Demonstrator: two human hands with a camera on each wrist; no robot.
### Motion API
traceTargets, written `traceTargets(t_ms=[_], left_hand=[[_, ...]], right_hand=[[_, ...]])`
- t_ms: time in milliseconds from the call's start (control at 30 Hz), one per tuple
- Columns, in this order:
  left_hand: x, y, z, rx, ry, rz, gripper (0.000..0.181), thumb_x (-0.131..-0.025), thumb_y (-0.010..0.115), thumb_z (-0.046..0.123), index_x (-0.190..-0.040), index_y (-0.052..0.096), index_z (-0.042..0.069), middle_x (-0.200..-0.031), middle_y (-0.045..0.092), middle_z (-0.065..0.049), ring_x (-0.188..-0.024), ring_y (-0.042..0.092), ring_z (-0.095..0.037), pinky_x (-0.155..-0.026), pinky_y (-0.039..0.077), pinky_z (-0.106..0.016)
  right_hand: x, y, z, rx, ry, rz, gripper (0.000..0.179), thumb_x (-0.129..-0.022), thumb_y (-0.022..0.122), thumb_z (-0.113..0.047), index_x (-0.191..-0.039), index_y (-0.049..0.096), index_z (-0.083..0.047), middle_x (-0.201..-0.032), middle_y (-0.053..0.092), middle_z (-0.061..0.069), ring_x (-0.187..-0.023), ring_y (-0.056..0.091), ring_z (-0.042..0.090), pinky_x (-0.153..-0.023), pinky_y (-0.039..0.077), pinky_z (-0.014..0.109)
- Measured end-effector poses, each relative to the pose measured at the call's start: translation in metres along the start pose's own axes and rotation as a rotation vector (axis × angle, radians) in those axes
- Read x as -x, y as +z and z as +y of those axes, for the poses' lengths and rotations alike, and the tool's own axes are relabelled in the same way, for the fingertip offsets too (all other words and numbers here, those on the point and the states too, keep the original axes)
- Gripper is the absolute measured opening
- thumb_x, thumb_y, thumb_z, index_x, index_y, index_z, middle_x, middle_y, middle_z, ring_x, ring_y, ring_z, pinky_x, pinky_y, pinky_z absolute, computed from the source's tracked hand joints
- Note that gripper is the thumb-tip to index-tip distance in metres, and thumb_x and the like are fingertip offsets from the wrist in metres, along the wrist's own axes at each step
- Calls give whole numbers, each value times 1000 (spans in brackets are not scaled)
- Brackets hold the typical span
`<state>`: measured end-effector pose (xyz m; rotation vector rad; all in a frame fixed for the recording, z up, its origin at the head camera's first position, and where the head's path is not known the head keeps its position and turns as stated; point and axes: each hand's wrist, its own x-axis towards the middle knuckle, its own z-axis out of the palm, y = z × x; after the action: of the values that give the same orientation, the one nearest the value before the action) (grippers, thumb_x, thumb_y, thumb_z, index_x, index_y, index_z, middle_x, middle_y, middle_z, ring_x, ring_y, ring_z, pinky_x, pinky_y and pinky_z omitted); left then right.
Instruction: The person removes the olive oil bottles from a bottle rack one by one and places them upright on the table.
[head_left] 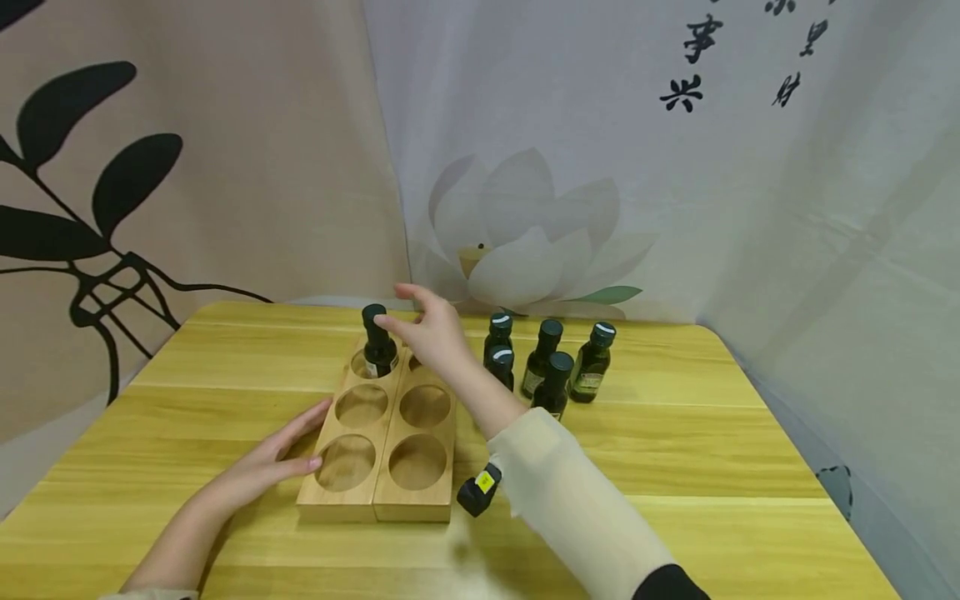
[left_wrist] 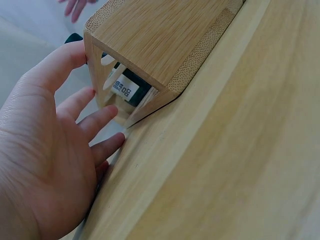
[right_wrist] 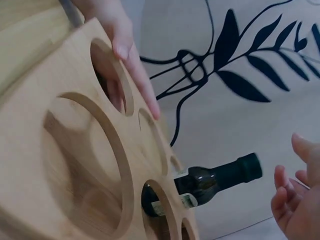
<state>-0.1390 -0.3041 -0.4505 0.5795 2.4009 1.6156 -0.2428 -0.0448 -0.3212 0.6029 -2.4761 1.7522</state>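
A dark glass bottle with a black cap (head_left: 380,348) stands in the far left hole of a wooden rack (head_left: 411,505) with two rows of round holes. Just right of its cap is my right hand (head_left: 437,335); the right wrist view shows a gap between the relaxed fingers (right_wrist: 280,200) and the bottle neck (right_wrist: 227,175). Along the rack's left side my left hand (head_left: 262,467) lies with spread fingers, thumb at the near left hole. In the left wrist view its fingertips (left_wrist: 112,111) touch the rack's open side, where the bottle's label (left_wrist: 125,89) shows inside.
Right of the rack, several dark bottles (head_left: 591,367) stand grouped on the wooden table (head_left: 675,450), some partly hidden by my right forearm. A black device with a yellow tag (head_left: 480,490) is at the right wrist. A printed curtain (head_left: 300,150) hangs behind the table.
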Motion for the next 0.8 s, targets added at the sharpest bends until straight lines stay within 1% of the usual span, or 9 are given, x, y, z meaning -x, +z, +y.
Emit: traceTargets(t_ms=[133, 200, 267, 367, 467, 567, 633, 700, 800], left_hand=[[0, 2, 2, 0, -8, 0, 72, -95, 55, 8, -155, 16, 19, -155, 17, -21, -136, 14, -45, -96, 15, -76], [0, 2, 3, 4, -14, -1, 72, -96, 55, 9, -155, 16, 20, -155, 16, -21, -136, 13, -45, -96, 15, -76], [-1, 3, 4, 4, -15, -3, 71, -96, 55, 9, -155, 16, 19, -155, 15, -21, -136, 12, -46, -96, 15, -76], [0, 3, 5, -2, -10, 0, 72, -96, 55, 9, -155, 16, 19, -155, 16, -22, -136, 13, -46, -96, 15, -76], [0, 2, 5, -15, -2, 8, 72, -95, 56, 8, -155, 17, 18, -155, 17, -20, -137, 15, -40, -97, 13, -76], [0, 1, 4, -25, 5, 10, 72, -95, 56, 8, -155, 17, 17, -155, 18, -20, -136, 17, -37, -97, 12, -76], [-1, 0, 3, -22, -1, 11, 73, -95, 56, 8, -155, 16, 17, -155, 17, -20, -136, 17, -37, -97, 12, -76], [-1, 0, 2, -17, -1, 8, 73, -95, 56, 8, -155, 15, 18, -155, 16, -21, -136, 15, -42, -97, 12, -76], [-1, 0, 1, -15, -3, 6, 73, -95, 56, 8, -155, 15, 19, -155, 15, -21, -136, 13, -45, -96, 13, -76]], right_hand=[[-12, 10, 7, -19, 69, -29, 58, -86, 73, -27, -139, 51, -17, -134, 54, -2, -77, 66, 26, -59, 54, 33], [-15, 14, 10, -31, 92, -40, 58, -87, 72, -25, -140, 50, -16, -134, 54, -1, -78, 66, 26, -64, 55, 34], [-17, 18, 13, -30, 110, -50, 57, -88, 71, -24, -140, 50, -16, -134, 54, -1, -77, 66, 25, -64, 55, 34], [-19, 22, 18, -57, 132, -67, 55, -90, 69, -21, -141, 49, -17, -135, 54, 0, -75, 65, 27, -67, 55, 40], [-21, 27, 23, -80, 138, -81, 53, -92, 66, -20, -142, 48, -17, -135, 54, 2, -73, 65, 30, -63, 53, 42], [-23, 32, 28, -109, 138, -81, 50, -93, 64, -18, -141, 50, -17, -132, 55, 3, -69, 63, 31, -61, 52, 44], [-23, 36, 31, -119, 134, -82, 48, -93, 63, -19, -140, 51, -18, -130, 56, 4, -65, 62, 29, -62, 53, 45], [-23, 39, 33, -116, 126, -72, 46, -93, 63, -20, -138, 53, -18, -128, 57, 5, -61, 60, 25, -66, 54, 48], [-23, 41, 34, -88, 120, -49, 44, -93, 63, -22, -136, 56, -19, -125, 58, 3, -58, 58, 18, -60, 55, 39]])
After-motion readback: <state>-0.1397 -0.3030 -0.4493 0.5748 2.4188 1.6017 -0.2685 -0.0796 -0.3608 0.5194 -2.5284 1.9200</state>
